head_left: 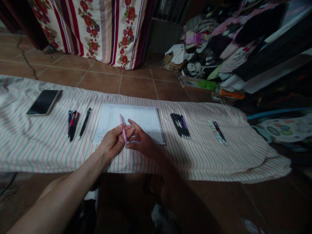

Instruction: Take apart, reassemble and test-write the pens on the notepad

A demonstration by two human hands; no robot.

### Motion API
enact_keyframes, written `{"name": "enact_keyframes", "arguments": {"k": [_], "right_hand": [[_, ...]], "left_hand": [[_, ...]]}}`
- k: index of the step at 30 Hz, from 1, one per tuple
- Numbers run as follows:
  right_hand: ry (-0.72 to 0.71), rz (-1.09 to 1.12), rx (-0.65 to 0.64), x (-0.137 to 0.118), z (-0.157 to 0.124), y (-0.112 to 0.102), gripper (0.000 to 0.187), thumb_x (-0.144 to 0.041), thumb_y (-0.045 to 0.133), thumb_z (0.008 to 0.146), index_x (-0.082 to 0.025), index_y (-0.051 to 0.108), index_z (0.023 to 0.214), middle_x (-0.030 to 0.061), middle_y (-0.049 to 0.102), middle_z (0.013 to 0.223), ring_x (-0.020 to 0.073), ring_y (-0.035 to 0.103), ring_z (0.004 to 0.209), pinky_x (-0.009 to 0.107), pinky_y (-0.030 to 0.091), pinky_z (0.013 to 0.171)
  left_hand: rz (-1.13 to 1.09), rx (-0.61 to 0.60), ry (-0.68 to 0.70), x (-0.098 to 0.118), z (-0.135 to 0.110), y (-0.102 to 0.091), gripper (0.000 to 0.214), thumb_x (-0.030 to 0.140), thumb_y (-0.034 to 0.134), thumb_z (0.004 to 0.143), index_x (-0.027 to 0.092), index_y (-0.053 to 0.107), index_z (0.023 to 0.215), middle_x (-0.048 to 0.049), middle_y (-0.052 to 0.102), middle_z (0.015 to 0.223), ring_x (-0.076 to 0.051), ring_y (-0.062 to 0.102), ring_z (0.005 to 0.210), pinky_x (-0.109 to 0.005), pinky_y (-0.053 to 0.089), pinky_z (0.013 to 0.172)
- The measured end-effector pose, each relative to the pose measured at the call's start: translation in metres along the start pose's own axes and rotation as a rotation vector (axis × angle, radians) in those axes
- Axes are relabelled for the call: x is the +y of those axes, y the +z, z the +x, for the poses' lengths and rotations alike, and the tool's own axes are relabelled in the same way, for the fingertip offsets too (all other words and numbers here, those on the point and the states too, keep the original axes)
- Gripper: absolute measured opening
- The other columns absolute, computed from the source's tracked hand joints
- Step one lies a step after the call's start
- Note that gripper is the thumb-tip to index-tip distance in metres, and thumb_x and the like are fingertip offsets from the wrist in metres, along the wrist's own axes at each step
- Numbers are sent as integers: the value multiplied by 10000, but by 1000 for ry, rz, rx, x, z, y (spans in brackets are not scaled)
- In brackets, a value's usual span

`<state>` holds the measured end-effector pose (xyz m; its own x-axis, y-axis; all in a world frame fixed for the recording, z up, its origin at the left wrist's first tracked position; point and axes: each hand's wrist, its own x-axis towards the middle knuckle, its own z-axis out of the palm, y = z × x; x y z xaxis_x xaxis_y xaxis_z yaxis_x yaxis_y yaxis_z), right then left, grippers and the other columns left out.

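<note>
A pink pen (123, 129) lies slantwise across the fingers of my left hand (115, 140), pinched under the thumb. Close beside it on the right, my right hand (143, 142) has its fingers spread around the pen's lower end; whether they touch it I cannot tell. Beneath both hands is a spiral notebook (148, 118) with white pages, its coil on the right side. A black pen (84, 124) rests left of the notebook, beside a small bunch of pens (72, 125) in red, black and blue. Several black pens (179, 126), one with purple, lie right of the notebook.
A striped cloth (207, 162) covers the long low table. Toward its left end is a phone (44, 102); toward the right, slim pens or sticks (218, 132). Beyond are a floral curtain (104, 29), the tiled floor (138, 86) and piled clothes (195, 37).
</note>
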<state>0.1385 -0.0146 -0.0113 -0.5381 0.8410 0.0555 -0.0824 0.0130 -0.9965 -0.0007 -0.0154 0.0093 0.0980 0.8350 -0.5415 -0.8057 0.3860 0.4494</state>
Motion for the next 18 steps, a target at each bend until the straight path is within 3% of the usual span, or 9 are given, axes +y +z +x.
{"name": "enact_keyframes", "arguments": {"k": [9, 14, 18], "right_hand": [[-111, -128, 53, 14, -1, 3, 804, -290, 733, 720, -281, 323, 1411, 89, 487, 1350, 180, 635, 989, 357, 540, 877], [-157, -268, 144, 12, -3, 11, 625, -286, 638, 807, -265, 370, 1372, 83, 563, 1263, 176, 656, 950, 357, 546, 867], [-188, -313, 140, 10, -3, 13, 598, -254, 626, 811, -255, 382, 1357, 82, 569, 1262, 170, 657, 954, 348, 550, 865]], "left_hand": [[13, -15, 37, -1, 0, 1, 264, 44, 374, 916, 51, 602, 783, -124, 696, 739, -161, 704, 681, -244, 596, 681], [57, -44, 77, 1, -2, 0, 284, 37, 376, 911, 52, 615, 760, -124, 696, 699, -159, 691, 604, -243, 587, 624], [82, -56, 77, 2, -2, -1, 262, 42, 410, 901, 51, 616, 738, -128, 694, 687, -161, 681, 575, -244, 578, 587]]}}
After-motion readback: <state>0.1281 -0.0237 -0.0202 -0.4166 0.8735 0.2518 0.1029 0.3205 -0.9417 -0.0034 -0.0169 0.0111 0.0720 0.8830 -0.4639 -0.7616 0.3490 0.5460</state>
